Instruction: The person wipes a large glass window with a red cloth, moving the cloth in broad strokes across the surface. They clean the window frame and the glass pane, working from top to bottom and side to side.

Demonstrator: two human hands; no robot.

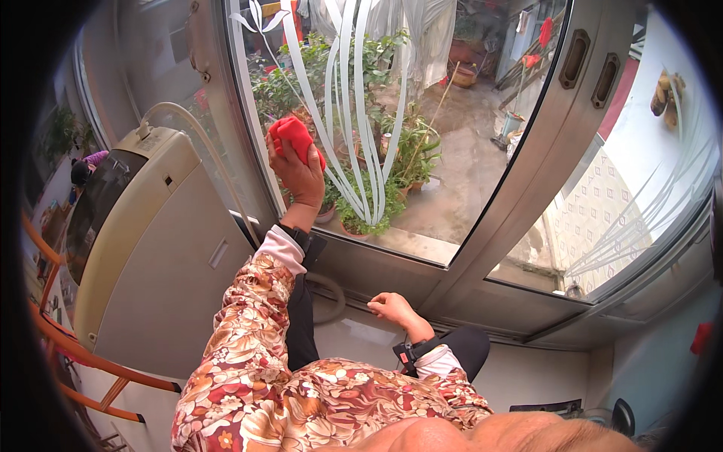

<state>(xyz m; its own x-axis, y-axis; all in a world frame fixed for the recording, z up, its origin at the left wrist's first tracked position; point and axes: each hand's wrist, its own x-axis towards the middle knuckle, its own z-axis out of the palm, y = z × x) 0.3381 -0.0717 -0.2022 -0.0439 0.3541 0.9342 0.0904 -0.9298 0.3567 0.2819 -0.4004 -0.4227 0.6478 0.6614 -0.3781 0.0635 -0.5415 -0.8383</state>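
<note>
My left hand (pixel 298 179) is raised against the glass pane (pixel 480 164) of a metal-framed sliding door. A bunched red cloth (pixel 292 135) is gripped in it, pressed to the glass near the left frame. White decorative stripes (pixel 360 113) on the pane run just right of the cloth. My right hand (pixel 393 309) hangs low in front of the door's bottom panel, above my knee. Its fingers are loosely bent and nothing shows in them.
At left stands a cream appliance (pixel 164 265) with a hose (pixel 197 127); beside it is an orange tubular frame (pixel 107 367). A coiled grey hose (pixel 337 299) lies on the tiled floor (pixel 361 333). Potted plants (pixel 415 147) stand outside, behind the glass.
</note>
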